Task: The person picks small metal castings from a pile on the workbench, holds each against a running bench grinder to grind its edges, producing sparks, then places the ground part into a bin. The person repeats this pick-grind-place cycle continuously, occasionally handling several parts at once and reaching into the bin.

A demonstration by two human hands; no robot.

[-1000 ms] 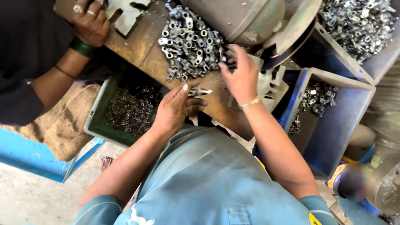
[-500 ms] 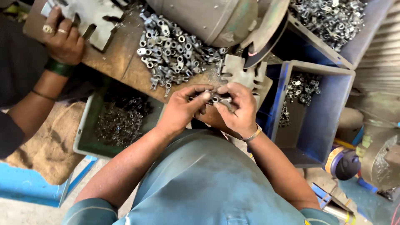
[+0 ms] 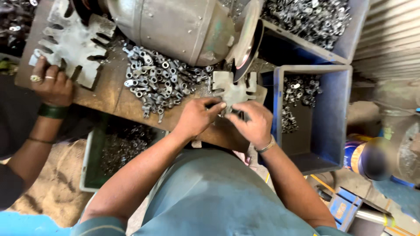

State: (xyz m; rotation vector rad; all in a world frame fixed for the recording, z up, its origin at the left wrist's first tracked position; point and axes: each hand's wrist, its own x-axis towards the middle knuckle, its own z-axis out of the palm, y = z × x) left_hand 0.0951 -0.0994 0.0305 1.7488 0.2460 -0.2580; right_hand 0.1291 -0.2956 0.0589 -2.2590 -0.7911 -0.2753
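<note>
Both hands meet at the surface's (image 3: 113, 102) near edge: the left hand (image 3: 197, 117) and right hand (image 3: 251, 123) pinch closed on a small metal fitting (image 3: 234, 112) (mostly hidden by fingers), held against the slotted metal jig (image 3: 234, 89) below the grinding wheel (image 3: 245, 41), with the pile of loose fittings (image 3: 159, 81) within reach.

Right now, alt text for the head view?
Seen from above, a person's left hand and right hand pinch a small metal part together at a wooden bench, beside a slotted metal jig. A pile of small metal fittings lies to the left; a co-worker's ringed hand rests on a second jig.
</note>
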